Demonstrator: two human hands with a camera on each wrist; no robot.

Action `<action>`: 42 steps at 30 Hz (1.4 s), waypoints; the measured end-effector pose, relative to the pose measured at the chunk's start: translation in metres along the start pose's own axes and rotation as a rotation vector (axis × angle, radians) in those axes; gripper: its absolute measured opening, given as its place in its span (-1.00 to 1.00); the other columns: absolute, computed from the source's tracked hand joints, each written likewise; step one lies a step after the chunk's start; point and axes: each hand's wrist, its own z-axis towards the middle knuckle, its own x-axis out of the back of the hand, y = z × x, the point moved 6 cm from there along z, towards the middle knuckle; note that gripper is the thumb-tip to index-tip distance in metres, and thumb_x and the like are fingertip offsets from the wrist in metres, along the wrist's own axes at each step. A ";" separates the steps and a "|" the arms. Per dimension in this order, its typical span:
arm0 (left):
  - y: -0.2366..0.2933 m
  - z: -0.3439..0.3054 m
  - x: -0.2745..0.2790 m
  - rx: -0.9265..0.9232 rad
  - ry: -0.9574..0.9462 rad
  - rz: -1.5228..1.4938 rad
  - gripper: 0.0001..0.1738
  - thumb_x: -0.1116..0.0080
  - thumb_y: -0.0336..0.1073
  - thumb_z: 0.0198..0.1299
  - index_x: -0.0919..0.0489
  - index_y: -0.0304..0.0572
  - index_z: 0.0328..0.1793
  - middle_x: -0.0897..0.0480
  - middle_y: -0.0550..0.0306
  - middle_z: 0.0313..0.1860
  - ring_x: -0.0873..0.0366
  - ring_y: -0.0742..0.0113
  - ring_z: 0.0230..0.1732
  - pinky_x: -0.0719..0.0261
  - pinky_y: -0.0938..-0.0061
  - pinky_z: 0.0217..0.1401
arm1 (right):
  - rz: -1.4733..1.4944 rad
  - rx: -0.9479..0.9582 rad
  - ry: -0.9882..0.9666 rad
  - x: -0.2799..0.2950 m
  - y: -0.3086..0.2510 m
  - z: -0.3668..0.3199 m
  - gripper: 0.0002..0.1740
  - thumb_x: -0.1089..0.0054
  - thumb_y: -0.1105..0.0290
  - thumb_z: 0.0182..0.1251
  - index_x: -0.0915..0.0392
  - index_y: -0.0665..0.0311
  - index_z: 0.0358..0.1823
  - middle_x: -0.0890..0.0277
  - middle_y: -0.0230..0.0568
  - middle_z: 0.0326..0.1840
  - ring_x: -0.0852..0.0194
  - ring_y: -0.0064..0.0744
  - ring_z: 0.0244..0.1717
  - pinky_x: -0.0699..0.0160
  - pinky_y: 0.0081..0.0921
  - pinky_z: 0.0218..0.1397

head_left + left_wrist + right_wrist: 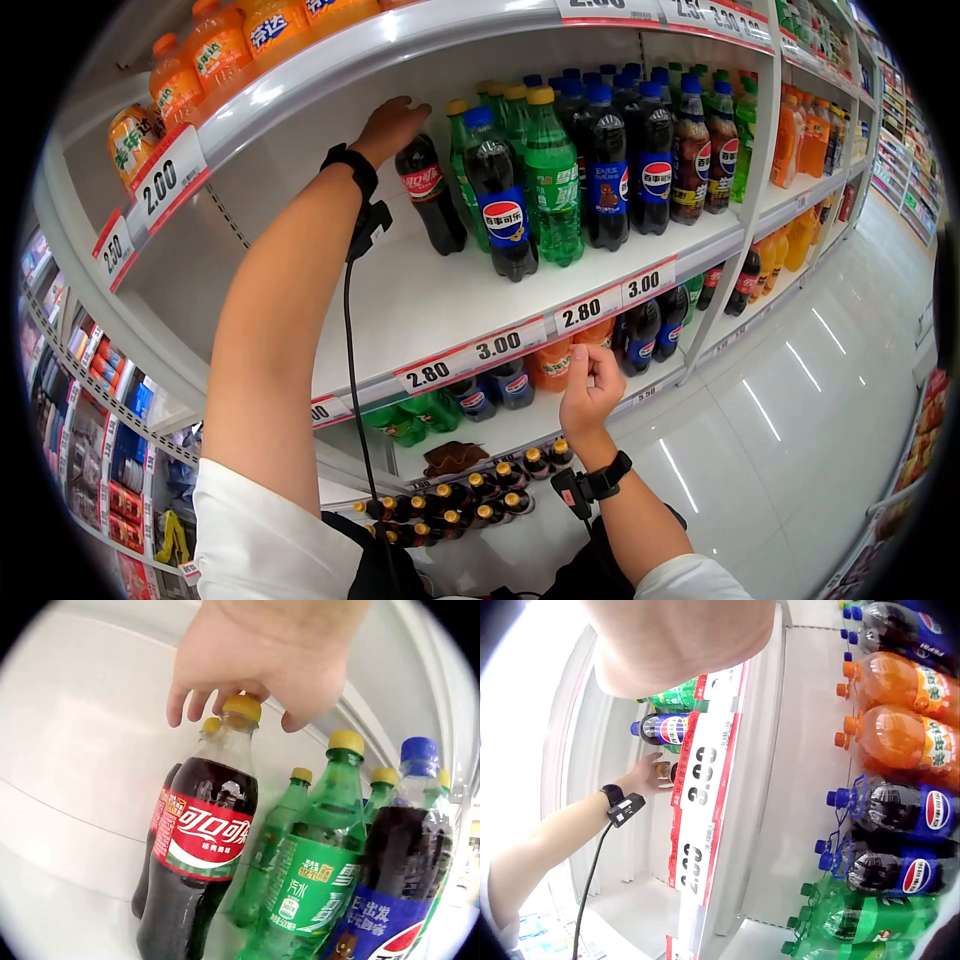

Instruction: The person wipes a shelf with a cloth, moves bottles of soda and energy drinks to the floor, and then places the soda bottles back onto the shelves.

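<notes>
1. Head view: the left hand reaches into the middle shelf. Its grip sits on top of a cola. The cola stands upright at the left end of the row, just beside a Pepsi and green bottles. The right hand is just below the price strip, fingers curled in, with nothing seen in its grip.
2. Left wrist view: the left hand pinches the cola's yellow cap with fingers and thumb. Another dark bottle stands right behind the cola, and green bottles are just beside it.
3. Right wrist view: only the right hand's underside shows, so I cannot tell its grip here. Past the price strip, the left hand is on the cap. On a lower shelf are orange bottles, Pepsi and green bottles.
</notes>
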 end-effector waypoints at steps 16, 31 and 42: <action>0.026 -0.003 0.005 0.204 -0.114 0.566 -0.56 0.00 -0.16 0.29 -0.55 -0.42 0.08 -0.65 -0.35 -0.02 -0.65 -0.20 0.03 -0.61 0.03 0.07 | -0.038 -0.016 -0.098 -0.008 0.005 -0.001 -0.89 -0.19 0.50 0.40 -0.58 0.43 -0.28 -0.45 -0.44 -0.59 -0.29 -0.76 -0.57 -0.28 -0.72 -0.52; 0.014 -0.037 0.028 0.172 -0.208 0.535 -0.50 -0.15 -0.04 0.30 -0.56 -0.45 0.00 -0.68 -0.35 -0.17 -0.70 -0.19 -0.20 -0.65 0.09 -0.12 | -0.027 -0.005 -0.106 -0.010 -0.002 -0.005 -0.88 -0.20 0.49 0.40 -0.58 0.42 -0.27 -0.46 -0.42 -0.59 -0.31 -0.74 -0.59 -0.29 -0.68 -0.53; 0.034 -0.092 0.051 -0.063 0.034 0.571 -0.69 -0.16 -0.15 0.27 -0.58 -0.31 -0.13 -0.65 -0.25 -0.19 -0.60 -0.28 -0.07 -0.56 0.00 -0.01 | -0.055 0.044 -0.142 -0.007 -0.023 -0.007 -0.89 -0.22 0.47 0.38 -0.59 0.37 -0.29 -0.47 -0.32 -0.65 -0.36 -0.62 -0.64 -0.32 -0.62 -0.54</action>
